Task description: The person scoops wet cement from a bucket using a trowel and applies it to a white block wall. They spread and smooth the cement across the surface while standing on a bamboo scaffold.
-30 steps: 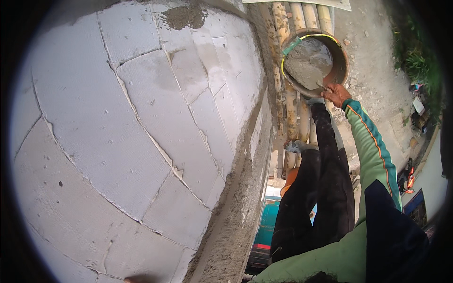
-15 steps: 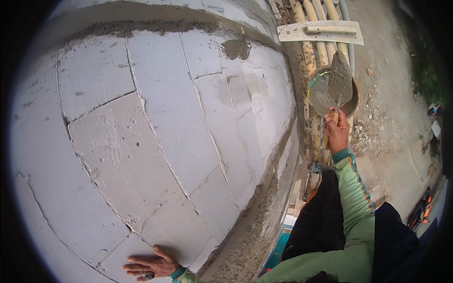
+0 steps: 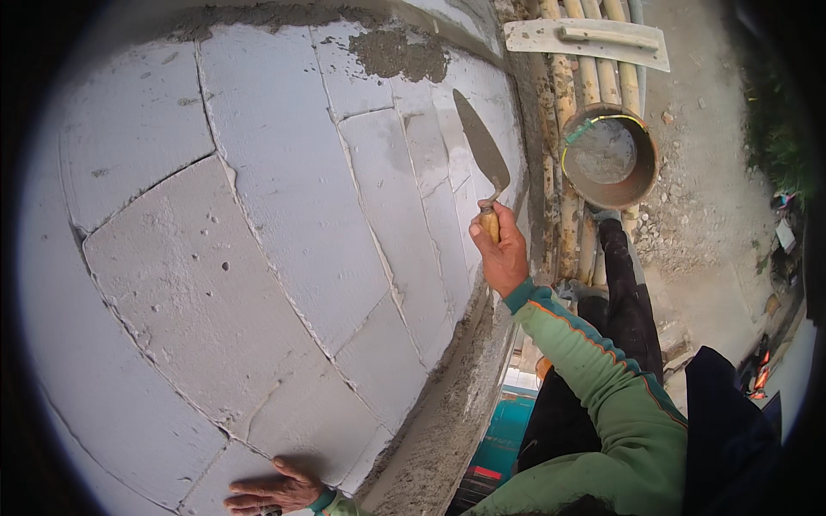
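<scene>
My right hand [image 3: 503, 254] is closed round the wooden handle of a pointed trowel [image 3: 483, 150]. The blade stands in front of the block wall [image 3: 284, 189], its tip toward the wall's far end and only a thin grey film on it. A wet patch of mortar [image 3: 400, 56] clings to the blocks beyond the tip. My left hand [image 3: 277, 488] lies flat against the wall at the near end, fingers spread, with a ring on one finger. To the right of the trowel, a round bucket [image 3: 641, 172] holds grey mortar [image 3: 607, 150].
The bucket stands on bamboo poles [image 3: 565, 95] laid side by side. A long float with a wooden handle [image 3: 594, 41] rests across them farther off. A rough mortar band [image 3: 447, 413] edges the wall. Rubble [image 3: 671, 232] lies on the ground at right.
My right hand has swung left from the bucket to the wall with the trowel. The mortar heaped on the blade is gone, and the patch on the wall is larger. My left hand stays put.
</scene>
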`<action>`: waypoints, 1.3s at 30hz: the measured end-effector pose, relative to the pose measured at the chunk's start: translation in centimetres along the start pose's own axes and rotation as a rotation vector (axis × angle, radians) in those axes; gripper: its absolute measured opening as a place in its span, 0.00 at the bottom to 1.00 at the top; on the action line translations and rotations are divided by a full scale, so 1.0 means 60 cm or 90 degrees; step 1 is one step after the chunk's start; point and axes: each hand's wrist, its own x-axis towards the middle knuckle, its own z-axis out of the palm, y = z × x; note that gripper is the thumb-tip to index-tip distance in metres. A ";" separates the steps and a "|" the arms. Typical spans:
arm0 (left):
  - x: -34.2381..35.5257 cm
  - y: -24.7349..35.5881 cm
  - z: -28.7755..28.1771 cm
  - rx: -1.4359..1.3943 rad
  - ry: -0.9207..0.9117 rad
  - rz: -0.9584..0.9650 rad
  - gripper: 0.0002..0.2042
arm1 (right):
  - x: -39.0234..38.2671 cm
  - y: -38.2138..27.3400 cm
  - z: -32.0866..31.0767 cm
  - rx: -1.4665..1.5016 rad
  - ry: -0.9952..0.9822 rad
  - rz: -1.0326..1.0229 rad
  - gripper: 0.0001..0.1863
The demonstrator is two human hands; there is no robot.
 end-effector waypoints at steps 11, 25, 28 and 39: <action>0.019 0.049 -0.014 -0.041 -0.102 -0.097 0.52 | 0.311 0.204 -0.654 -0.952 0.277 0.278 0.20; 0.016 0.036 -0.026 -0.056 -0.106 -0.088 0.51 | 0.241 0.139 -0.698 -0.625 -0.179 0.274 0.20; 0.018 0.039 -0.030 -0.082 -0.120 -0.089 0.51 | 0.170 0.141 -0.674 -0.459 -0.127 0.266 0.14; -0.021 -0.029 0.001 0.006 -0.026 -0.006 0.45 | -0.020 0.137 -0.290 -0.123 0.248 -0.088 0.18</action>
